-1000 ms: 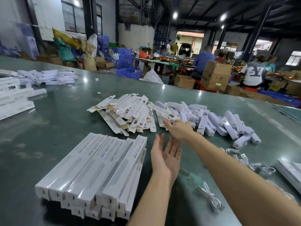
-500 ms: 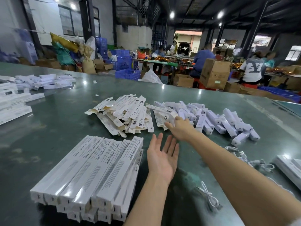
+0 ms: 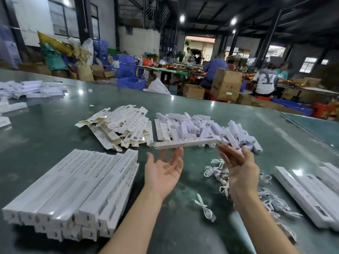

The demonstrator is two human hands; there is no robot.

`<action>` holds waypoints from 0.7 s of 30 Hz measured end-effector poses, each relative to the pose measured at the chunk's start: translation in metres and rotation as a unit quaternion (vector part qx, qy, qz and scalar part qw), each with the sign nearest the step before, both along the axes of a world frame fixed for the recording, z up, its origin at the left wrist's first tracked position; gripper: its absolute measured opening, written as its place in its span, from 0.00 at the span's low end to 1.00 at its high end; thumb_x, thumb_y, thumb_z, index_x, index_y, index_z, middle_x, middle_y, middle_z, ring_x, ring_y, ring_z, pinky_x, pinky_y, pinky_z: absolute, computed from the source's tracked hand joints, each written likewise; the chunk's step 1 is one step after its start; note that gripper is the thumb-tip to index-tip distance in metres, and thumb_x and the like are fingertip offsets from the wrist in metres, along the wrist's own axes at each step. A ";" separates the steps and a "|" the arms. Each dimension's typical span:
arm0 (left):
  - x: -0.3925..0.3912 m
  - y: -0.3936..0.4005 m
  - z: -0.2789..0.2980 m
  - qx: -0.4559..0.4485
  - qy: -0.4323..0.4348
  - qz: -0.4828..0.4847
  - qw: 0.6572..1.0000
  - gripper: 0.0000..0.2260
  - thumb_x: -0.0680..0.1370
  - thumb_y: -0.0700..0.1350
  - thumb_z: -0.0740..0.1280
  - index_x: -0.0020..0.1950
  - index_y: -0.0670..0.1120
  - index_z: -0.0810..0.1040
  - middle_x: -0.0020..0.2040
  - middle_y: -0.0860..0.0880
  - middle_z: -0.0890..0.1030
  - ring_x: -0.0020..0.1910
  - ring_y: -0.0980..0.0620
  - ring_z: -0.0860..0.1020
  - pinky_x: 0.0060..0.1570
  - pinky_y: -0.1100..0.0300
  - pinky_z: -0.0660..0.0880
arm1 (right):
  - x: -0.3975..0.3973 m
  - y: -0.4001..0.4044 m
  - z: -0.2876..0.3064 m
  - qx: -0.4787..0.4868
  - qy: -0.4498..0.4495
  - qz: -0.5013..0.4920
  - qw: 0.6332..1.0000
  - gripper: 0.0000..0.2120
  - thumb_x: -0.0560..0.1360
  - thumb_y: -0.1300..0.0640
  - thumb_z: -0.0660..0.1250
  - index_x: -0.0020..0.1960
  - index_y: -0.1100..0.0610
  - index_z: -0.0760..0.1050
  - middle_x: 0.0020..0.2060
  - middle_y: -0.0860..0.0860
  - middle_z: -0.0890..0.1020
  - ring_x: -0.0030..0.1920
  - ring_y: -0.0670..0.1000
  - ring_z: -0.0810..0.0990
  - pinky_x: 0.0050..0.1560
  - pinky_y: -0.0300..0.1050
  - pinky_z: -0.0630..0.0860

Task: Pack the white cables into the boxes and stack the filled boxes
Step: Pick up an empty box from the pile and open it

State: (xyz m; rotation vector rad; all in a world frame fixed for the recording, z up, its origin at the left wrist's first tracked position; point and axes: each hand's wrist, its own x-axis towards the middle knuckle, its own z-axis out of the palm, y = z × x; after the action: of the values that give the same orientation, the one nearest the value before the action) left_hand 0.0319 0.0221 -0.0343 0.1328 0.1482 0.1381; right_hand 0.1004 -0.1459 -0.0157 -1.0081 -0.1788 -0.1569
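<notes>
My right hand [image 3: 240,167] pinches one end of a long flat white box [image 3: 185,143] and holds it level above the green table [image 3: 45,136]. My left hand [image 3: 163,171] is palm up with relaxed fingers just under the box's left half, its fingertips near it. Coiled white cables [image 3: 214,171] lie on the table below and right of my right hand, and one lies alone [image 3: 203,208] near my forearm. A stack of filled boxes [image 3: 77,189] sits at the near left.
A heap of flat unfolded boxes [image 3: 121,127] lies beyond my hands, with a pile of small white inner boxes [image 3: 207,129] to its right. More long boxes [image 3: 315,191] lie at the right edge. Further white boxes [image 3: 34,88] sit far left. People work at tables behind.
My right hand has picked a flat box out of the far pile and drawn it back toward me. My left hand has risen, palm up, beneath it.
</notes>
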 end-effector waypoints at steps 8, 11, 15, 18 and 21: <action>-0.005 -0.001 0.006 0.086 -0.025 -0.090 0.992 0.34 0.68 0.69 0.65 0.64 0.46 0.72 0.59 0.33 0.80 0.47 0.39 0.84 0.32 0.58 0.81 | -0.003 -0.015 -0.009 -0.023 -0.052 -0.038 0.998 0.17 0.78 0.56 0.62 0.38 0.60 0.85 0.42 0.59 0.86 0.47 0.57 0.85 0.49 0.43 0.81; -0.005 -0.002 0.008 0.120 -0.003 -0.062 0.991 0.28 0.69 0.59 0.71 0.63 0.47 0.70 0.57 0.34 0.82 0.48 0.40 0.84 0.35 0.57 0.82 | -0.006 -0.019 -0.009 0.001 -0.046 -0.035 0.998 0.19 0.80 0.59 0.61 0.36 0.58 0.85 0.39 0.57 0.86 0.44 0.56 0.85 0.46 0.42 0.81; -0.005 -0.007 0.010 0.149 0.019 -0.070 0.986 0.14 0.72 0.48 0.72 0.52 0.42 0.76 0.59 0.35 0.78 0.48 0.41 0.84 0.40 0.58 0.83 | -0.009 -0.018 -0.003 0.023 -0.036 -0.009 0.999 0.21 0.80 0.62 0.59 0.35 0.59 0.85 0.37 0.57 0.86 0.41 0.55 0.85 0.43 0.41 0.81; -0.004 -0.010 0.008 0.186 0.041 -0.057 0.980 0.17 0.70 0.48 0.73 0.51 0.42 0.72 0.53 0.36 0.81 0.43 0.44 0.85 0.34 0.60 0.81 | -0.010 -0.019 -0.003 0.027 -0.021 0.022 0.999 0.22 0.79 0.61 0.58 0.32 0.61 0.84 0.34 0.57 0.85 0.37 0.55 0.85 0.39 0.40 0.81; -0.005 -0.011 0.008 0.228 0.057 -0.035 0.971 0.15 0.70 0.51 0.73 0.48 0.41 0.78 0.43 0.42 0.83 0.37 0.49 0.84 0.29 0.64 0.78 | -0.009 -0.022 -0.007 -0.022 -0.010 0.042 0.999 0.22 0.79 0.60 0.59 0.30 0.62 0.83 0.32 0.57 0.84 0.36 0.57 0.84 0.38 0.41 0.81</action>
State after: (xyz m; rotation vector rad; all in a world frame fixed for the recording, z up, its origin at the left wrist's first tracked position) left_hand 0.0274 0.0116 -0.0268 0.6055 0.2251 0.0917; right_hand 0.0915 -0.1675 -0.0223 -1.0422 -0.2428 -0.0870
